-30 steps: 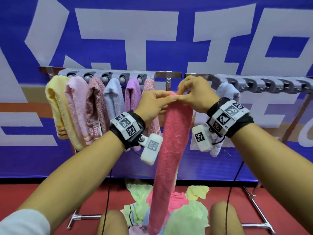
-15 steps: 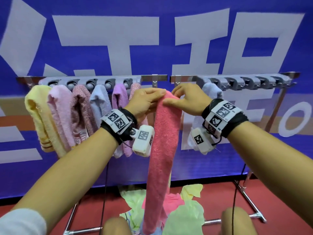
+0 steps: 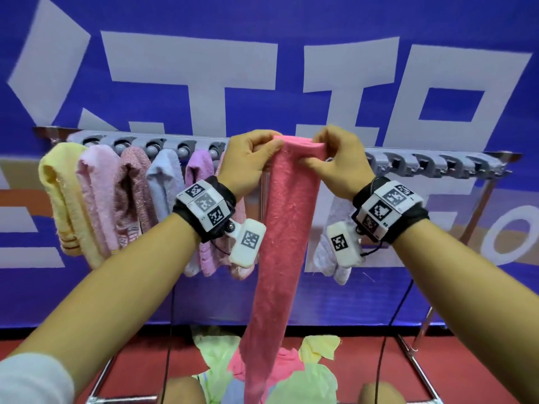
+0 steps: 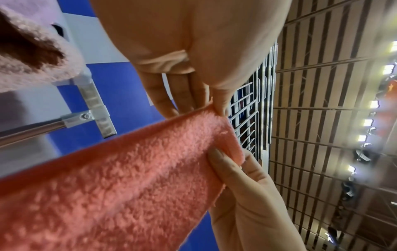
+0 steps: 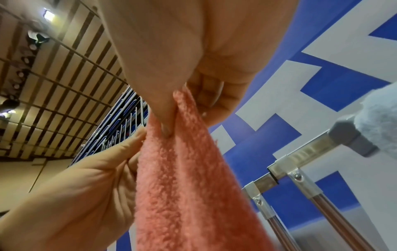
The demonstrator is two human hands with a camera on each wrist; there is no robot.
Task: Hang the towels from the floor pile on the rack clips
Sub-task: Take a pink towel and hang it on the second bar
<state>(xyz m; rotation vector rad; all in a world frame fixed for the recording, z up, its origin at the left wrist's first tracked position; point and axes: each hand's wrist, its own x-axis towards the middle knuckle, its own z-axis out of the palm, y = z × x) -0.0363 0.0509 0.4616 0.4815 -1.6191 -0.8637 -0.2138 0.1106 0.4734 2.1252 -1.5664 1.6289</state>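
The person holds a coral-pink towel [image 3: 287, 228] up in front of the rack [image 3: 437, 163], its top edge stretched level between both hands at about the height of the clip row. The left hand [image 3: 248, 161] pinches the left corner of that edge, thumb against curled fingers [image 4: 187, 95], and the right hand [image 3: 339, 161] pinches the right corner in the same way, the thumb pressed into a fold of the cloth in the right wrist view. The towel hangs from the two grips in a long narrow strip down to the floor pile [image 3: 262, 371], a heap of light green, yellow and pink towels on the red floor [image 3: 466, 371] between the rack's legs. On the left half of the rack six towels hang side by side from grey clips [image 3: 151, 147]: yellow [image 3: 62, 199], pale pink [image 3: 97, 193], mottled rose [image 3: 134, 193], light blue [image 3: 163, 182], lilac [image 3: 198, 170] and another pink one mostly hidden behind the left wrist. One pale lavender towel [image 3: 328, 252] hangs on the right half, partly behind the right wrist, and to its right a run of clips [image 3: 431, 164] holds nothing. Whether the coral towel's edge touches any clip cannot be told. A blue banner [image 3: 262, 24] with large white shapes fills the background.
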